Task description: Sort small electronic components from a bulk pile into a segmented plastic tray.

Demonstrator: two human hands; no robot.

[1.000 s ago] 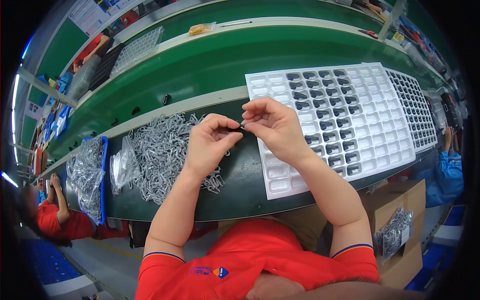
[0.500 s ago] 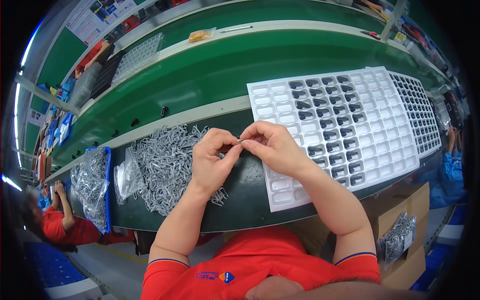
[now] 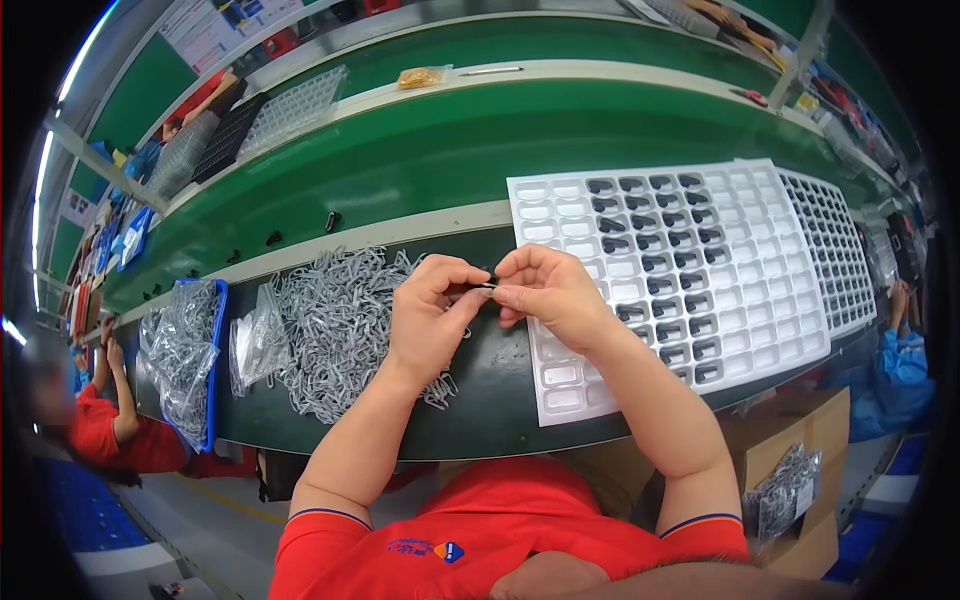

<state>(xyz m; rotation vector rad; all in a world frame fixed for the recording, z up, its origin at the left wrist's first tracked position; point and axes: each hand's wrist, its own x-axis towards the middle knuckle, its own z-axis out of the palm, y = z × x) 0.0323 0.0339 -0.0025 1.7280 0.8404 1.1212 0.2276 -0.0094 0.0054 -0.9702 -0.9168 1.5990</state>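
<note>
Over the dark green bench top, both my hands meet fingertip to fingertip at a small dark piece [image 3: 488, 287], mostly hidden by the fingers. My left hand [image 3: 432, 312] pinches it between thumb and forefinger. From the other side, my right hand [image 3: 556, 300] grips it the same way, beside the left edge of a white plastic tray [image 3: 545, 405]. Black parts [image 3: 655, 263] fill several middle columns of that tray, while its outer pockets hold none. A loose heap of small grey hook-shaped pieces [image 3: 335, 325] lies just left of my left hand.
Clear plastic bags [image 3: 258, 345] lie left of the heap, near a blue bin [image 3: 215, 385] of bagged grey pieces. A few black parts [image 3: 333, 221] rest along the back ledge. Another filled tray [image 3: 835, 250] stands far right. An open cardboard box [image 3: 810, 440] sits below the bench's right side.
The view has shifted slightly. My hands stay together on the small piece; my right fingers have changed their hold a little and curl more.
</note>
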